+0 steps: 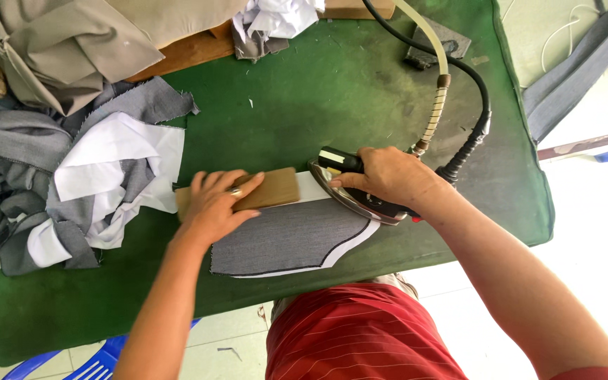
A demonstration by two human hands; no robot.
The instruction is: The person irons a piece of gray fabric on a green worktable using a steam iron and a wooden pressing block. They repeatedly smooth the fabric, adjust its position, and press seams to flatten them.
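My left hand (216,204) lies flat with spread fingers on a brown wooden block (276,188), pressing it down on the upper edge of a grey fabric piece (286,239) with a white lining border. My right hand (385,174) grips the black handle of a steam iron (357,197), whose metal sole rests on the right end of the same fabric piece. The iron's tip points left, close to the block's right end. A ring shows on one finger of my left hand.
The green padded table (332,91) carries a heap of grey and white cut fabric (72,176) at the left and beige cloth (58,42) at the back left. The iron's black cable and pale hose (459,84) curve up to the back right. A blue plastic stool (96,362) stands below.
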